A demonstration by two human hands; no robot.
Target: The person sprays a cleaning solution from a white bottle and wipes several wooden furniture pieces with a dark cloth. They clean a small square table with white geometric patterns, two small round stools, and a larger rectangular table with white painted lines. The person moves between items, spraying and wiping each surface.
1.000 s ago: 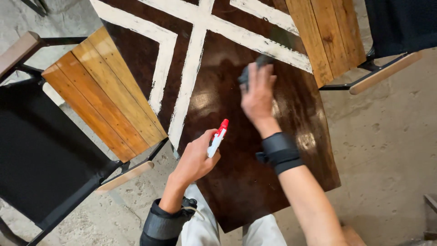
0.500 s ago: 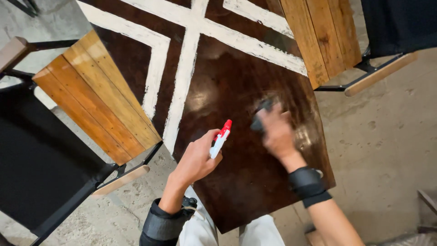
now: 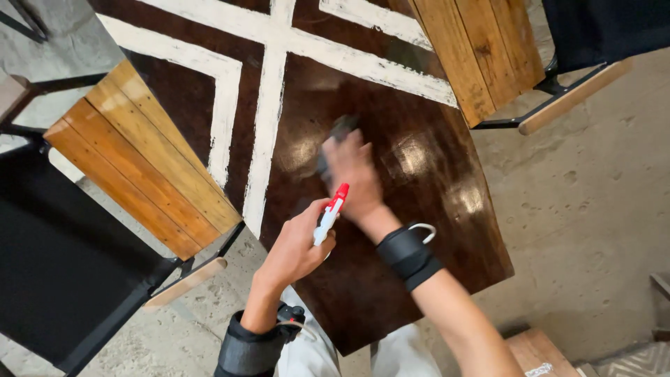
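My left hand (image 3: 293,248) grips a small white spray bottle with a red nozzle (image 3: 331,209), held just above the near corner of a dark brown table (image 3: 419,230) painted with white stripes. My right hand (image 3: 354,174) presses a dark cloth (image 3: 338,132) flat on the glossy tabletop, a little beyond the bottle. Both wrists wear black bands. The cloth is mostly hidden under my fingers.
A chair with an orange wooden slat back and black seat (image 3: 132,160) stands at the table's left side. Another slatted chair (image 3: 481,49) stands at the upper right. Grey concrete floor (image 3: 586,209) lies around. A small wooden block (image 3: 537,349) sits by my legs.
My right hand with the cloth swept from the far middle of the table to the right near edge, then back left to the middle. The left hand with the bottle stayed nearly still.
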